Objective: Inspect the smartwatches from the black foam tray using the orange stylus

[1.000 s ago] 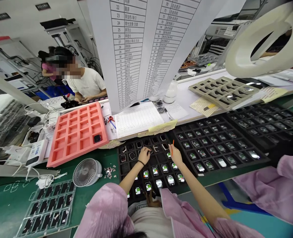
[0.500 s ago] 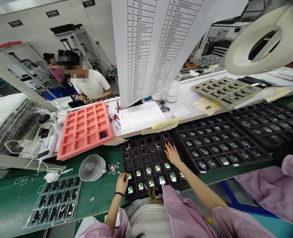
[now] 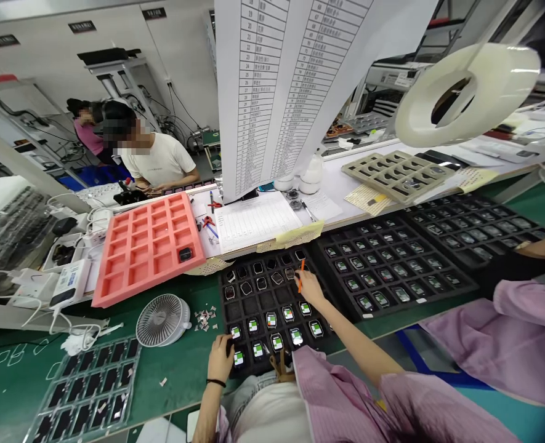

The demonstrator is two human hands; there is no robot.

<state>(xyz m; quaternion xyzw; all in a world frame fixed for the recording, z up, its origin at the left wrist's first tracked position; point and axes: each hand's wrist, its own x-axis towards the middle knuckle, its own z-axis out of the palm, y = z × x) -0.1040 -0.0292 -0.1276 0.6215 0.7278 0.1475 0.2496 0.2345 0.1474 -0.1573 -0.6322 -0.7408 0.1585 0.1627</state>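
My right hand [image 3: 310,287] is closed around an orange pen-like tool [image 3: 302,274], over the right side of a black foam tray [image 3: 262,301]. My left hand [image 3: 221,355] rests at the tray's left edge beside a lit watch [image 3: 239,358]; its fingers are bent, and whether they grip anything is hidden. Watch units with green and white screens fill the two nearest rows. Farther back, dark watch units [image 3: 258,268] lie in their slots, with several bare slots in the middle row.
A pink foam tray [image 3: 136,258], papers [image 3: 254,218] and a tape roll [image 3: 468,92] are ahead. A small fan [image 3: 162,320] and clear tray [image 3: 87,384] lie left. More black trays [image 3: 387,261] extend right. A person in white [image 3: 161,160] sits opposite.
The view has shifted slightly. My left hand has moved nearer along the tray's left edge, toward the front row. My right hand has drawn in around the orange tool, near the dark watches.
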